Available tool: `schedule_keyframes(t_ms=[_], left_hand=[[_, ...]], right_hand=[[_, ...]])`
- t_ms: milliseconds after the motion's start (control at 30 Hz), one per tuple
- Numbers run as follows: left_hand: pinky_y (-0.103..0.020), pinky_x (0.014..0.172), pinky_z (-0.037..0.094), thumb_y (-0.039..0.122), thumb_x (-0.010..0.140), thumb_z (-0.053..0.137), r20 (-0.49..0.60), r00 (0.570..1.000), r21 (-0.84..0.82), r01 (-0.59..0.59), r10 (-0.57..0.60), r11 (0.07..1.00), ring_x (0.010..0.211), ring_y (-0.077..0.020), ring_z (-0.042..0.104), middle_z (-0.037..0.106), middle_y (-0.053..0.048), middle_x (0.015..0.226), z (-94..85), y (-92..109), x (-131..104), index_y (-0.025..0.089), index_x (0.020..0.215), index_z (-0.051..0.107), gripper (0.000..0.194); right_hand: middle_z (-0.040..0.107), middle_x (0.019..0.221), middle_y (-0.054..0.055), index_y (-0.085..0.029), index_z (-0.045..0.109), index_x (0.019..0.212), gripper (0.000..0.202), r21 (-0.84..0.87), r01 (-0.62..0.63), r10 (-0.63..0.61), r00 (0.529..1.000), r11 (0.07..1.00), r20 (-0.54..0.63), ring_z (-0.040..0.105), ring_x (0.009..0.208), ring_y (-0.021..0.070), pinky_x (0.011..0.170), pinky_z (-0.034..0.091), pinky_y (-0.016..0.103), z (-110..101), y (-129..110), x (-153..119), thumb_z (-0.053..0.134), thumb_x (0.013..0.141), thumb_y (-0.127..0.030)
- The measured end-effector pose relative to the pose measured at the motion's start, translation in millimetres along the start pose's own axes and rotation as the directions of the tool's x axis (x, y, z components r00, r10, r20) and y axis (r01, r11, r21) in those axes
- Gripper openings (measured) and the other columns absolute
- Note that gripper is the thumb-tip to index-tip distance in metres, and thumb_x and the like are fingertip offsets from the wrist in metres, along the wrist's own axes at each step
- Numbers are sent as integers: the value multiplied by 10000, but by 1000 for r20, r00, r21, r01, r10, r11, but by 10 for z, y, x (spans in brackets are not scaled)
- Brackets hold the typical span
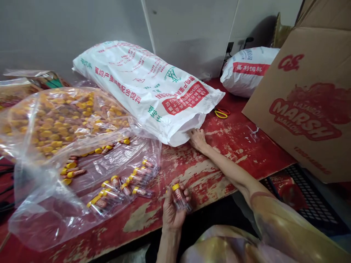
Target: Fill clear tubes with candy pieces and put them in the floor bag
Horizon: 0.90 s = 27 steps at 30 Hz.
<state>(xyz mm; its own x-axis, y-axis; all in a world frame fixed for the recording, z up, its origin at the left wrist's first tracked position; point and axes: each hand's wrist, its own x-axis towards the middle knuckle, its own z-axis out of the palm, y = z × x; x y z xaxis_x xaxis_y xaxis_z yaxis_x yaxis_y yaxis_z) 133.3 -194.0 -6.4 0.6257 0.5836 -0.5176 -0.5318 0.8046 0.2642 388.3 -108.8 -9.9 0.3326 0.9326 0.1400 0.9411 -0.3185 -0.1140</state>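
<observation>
My left hand (174, 210) is closed around small clear tubes with yellow caps (179, 197), at the table's front edge. How many tubes it holds is hard to tell. My right hand (197, 139) reaches to the open mouth of a large white woven sack (142, 84) with red and green print. Its fingers curl at the sack's opening, and the fingertips are partly hidden there. Several more capped tubes (137, 175) lie loose on a clear plastic bag (63, 182), left of my left hand. Behind them, many yellow-capped tubes (60, 120) fill the bag.
Scissors (221, 112) with red and yellow handles lie right of the sack on the worn red table (214, 168). A big cardboard box (307, 102) stands at right, near a second white sack (246, 69). A dark plastic crate (323, 208) sits below the table edge.
</observation>
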Motion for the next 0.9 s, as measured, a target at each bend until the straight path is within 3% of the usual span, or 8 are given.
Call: schedule_keyframes(t_ms=[133,300,500,633,767,900], left_hand=[[-236,528,497,228,517,869,28,1000,28,-6,5,1000,620,-125,559,611,-13,751,-35,-2,4,207,893,694,415],[-228,516,486,227,525,851,25,999,23,28,-29,999,624,-126,556,612,-21,762,-39,31,11,207,881,702,387],[-257,525,495,278,573,816,39,998,10,46,-46,999,640,-152,563,606,-52,768,30,28,2,140,878,706,353],[-242,519,481,302,570,836,31,999,-23,15,-14,1000,635,-143,567,609,-38,773,28,-3,14,160,887,701,373],[-234,519,470,270,579,832,56,998,-31,-9,11,999,629,-139,571,615,-31,770,26,-19,34,177,955,685,414],[-265,549,482,312,660,763,56,998,-43,-19,21,999,640,-160,599,629,-50,773,70,-60,62,144,942,673,340]], right_hand=[[507,1169,161,-147,529,1185,311,-18,-64,65,997,998,42,466,982,255,806,356,360,-12,14,-23,356,926,-169],[541,1137,111,-166,490,1215,305,-18,-101,102,985,995,137,524,903,176,740,372,264,-234,120,-424,347,962,-258],[668,790,85,-173,651,800,306,-75,6,23,927,997,373,607,717,183,612,344,253,-594,302,-849,406,918,-312],[679,822,163,-125,671,797,327,-139,83,-16,905,987,425,633,743,219,634,370,265,-571,192,-907,422,911,-302],[683,853,161,-115,676,819,253,-181,110,-15,889,977,458,635,751,214,629,375,260,-482,65,-911,444,879,-195],[679,927,174,-109,662,915,310,-210,111,-14,910,971,415,635,794,217,606,359,258,-511,70,-950,378,928,-232]])
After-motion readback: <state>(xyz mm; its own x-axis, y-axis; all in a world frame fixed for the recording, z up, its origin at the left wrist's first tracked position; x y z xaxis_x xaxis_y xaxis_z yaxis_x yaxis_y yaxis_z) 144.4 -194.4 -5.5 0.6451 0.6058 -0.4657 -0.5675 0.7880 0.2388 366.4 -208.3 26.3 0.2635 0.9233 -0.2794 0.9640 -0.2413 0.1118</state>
